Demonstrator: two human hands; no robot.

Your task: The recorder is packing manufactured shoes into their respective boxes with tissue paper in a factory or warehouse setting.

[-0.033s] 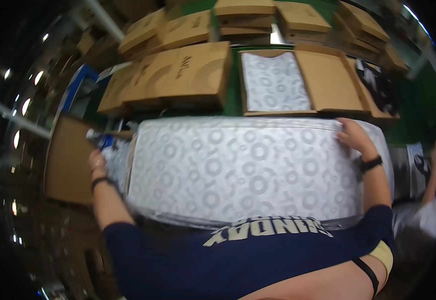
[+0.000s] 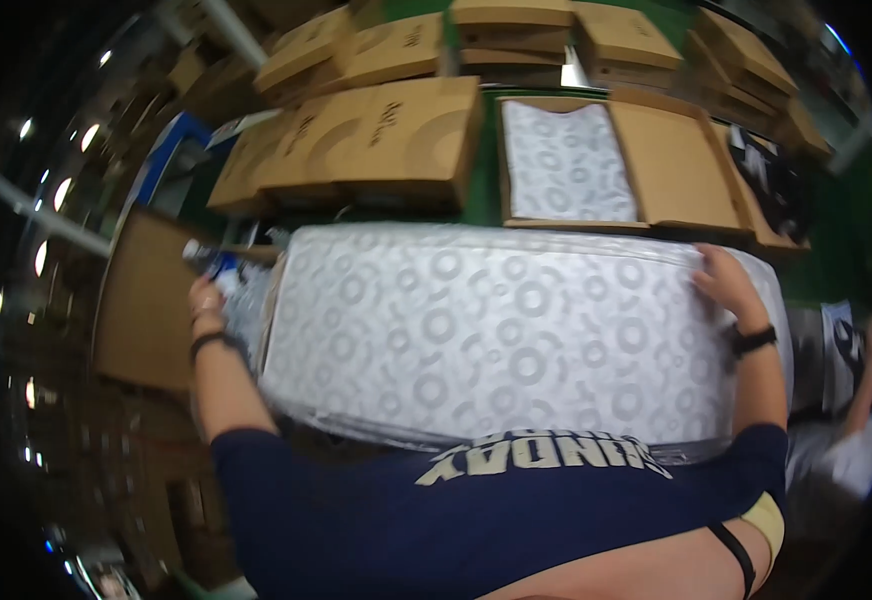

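Note:
A long stack of white paper (image 2: 496,320) with grey rings, partly in clear plastic, lies flat in front of me. My right hand (image 2: 731,285) is at its far right corner, fingers bent and closed on the paper's edge. Off the stack's left end, my left hand (image 2: 206,298) is curled beside a crumpled clear plastic bag (image 2: 246,300). A small blue-and-white item (image 2: 218,264) lies just beyond that hand's fingers. What the left hand grips, if anything, is hidden by blur and the hand itself.
Past the stack, an open cardboard box (image 2: 671,165) holds patterned paper (image 2: 566,165). Closed brown boxes (image 2: 411,140) stand to its left, more behind. A dark item in plastic (image 2: 761,180) lies far right. An open cardboard flap (image 2: 151,300) rises at left. Another person's arm (image 2: 868,370) reaches in at right.
The whole view has shifted slightly, so things appear a little further right. Both hands keep about the same places relative to the paper stack.

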